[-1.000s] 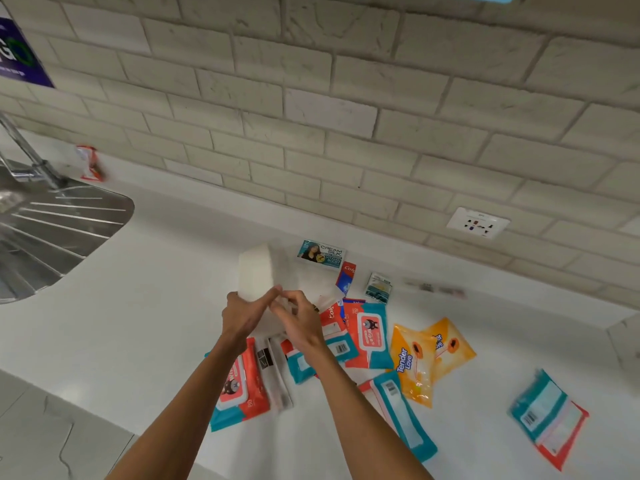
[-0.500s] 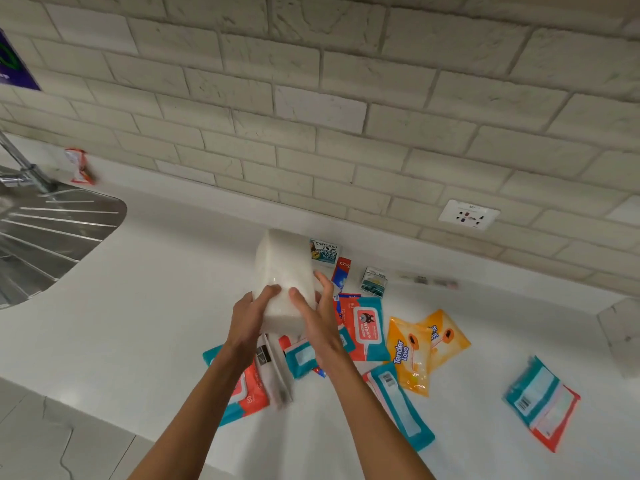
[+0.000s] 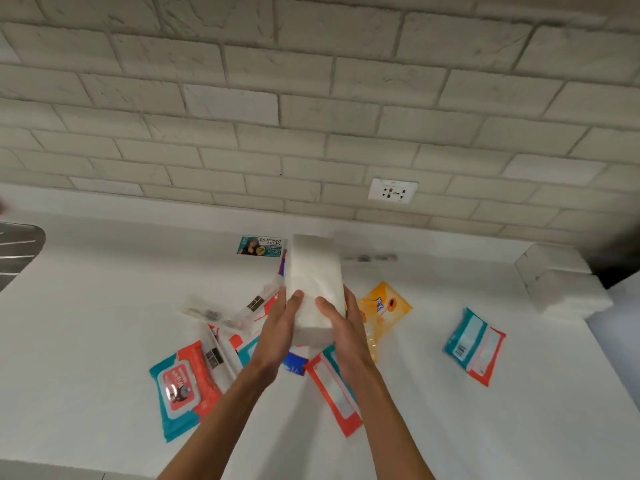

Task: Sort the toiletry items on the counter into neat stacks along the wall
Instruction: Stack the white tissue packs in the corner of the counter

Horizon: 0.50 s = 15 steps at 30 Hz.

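A white tissue pack (image 3: 313, 278) is held up over the counter, gripped at its near end by my left hand (image 3: 278, 327) and my right hand (image 3: 343, 323). Beneath and around it lie scattered toiletry items: a teal and red wipes pack (image 3: 183, 386) at front left, another wipes pack (image 3: 334, 393) face down under my right wrist, a third wipes pack (image 3: 474, 344) alone at the right, an orange sachet pack (image 3: 384, 306), clear toothbrush packs (image 3: 221, 313), and a shampoo sachet (image 3: 261, 245) near the wall. Items under my hands are partly hidden.
The brick wall (image 3: 311, 116) runs along the back of the white counter (image 3: 86, 323), with a power socket (image 3: 393, 190). A steel sink drainboard (image 3: 17, 251) is at far left. More white tissue packs (image 3: 561, 282) sit at the right, against the wall corner.
Both hands have carried the white tissue pack to the right and the view has swung right with it; the sink has slid to the left edge and the right white packs came into view.
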Available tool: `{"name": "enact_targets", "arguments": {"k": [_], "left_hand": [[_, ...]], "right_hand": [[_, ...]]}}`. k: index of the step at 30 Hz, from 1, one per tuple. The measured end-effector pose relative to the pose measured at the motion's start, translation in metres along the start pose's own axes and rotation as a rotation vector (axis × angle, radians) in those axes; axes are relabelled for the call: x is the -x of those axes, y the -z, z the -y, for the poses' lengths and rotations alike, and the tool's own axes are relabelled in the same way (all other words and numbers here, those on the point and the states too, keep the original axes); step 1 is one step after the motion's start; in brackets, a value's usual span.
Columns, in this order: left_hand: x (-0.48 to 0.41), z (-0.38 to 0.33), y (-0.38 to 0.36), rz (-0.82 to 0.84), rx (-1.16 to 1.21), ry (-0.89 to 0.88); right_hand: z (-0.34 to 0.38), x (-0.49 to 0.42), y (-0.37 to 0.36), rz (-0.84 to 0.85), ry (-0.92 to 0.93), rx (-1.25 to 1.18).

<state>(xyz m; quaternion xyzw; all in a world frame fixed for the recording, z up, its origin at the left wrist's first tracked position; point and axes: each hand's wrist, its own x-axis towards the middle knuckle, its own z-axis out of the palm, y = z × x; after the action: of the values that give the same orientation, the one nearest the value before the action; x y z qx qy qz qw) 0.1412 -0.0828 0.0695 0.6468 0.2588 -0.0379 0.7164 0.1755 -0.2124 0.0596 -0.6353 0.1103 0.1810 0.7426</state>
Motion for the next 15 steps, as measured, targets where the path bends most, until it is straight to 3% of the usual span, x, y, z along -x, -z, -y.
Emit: {"name": "enact_targets", "arguments": {"k": [6,15], "left_hand": [[0.018,0.003,-0.085,0.047,-0.171,0.038],[0.045,0.021,-0.236,0.164,-0.209,-0.037]], "right_hand": [[0.01,0.009,0.081,-0.101,0.06,0.017],[0.024,0.012,0.232,-0.21,0.1,0.046]]}}
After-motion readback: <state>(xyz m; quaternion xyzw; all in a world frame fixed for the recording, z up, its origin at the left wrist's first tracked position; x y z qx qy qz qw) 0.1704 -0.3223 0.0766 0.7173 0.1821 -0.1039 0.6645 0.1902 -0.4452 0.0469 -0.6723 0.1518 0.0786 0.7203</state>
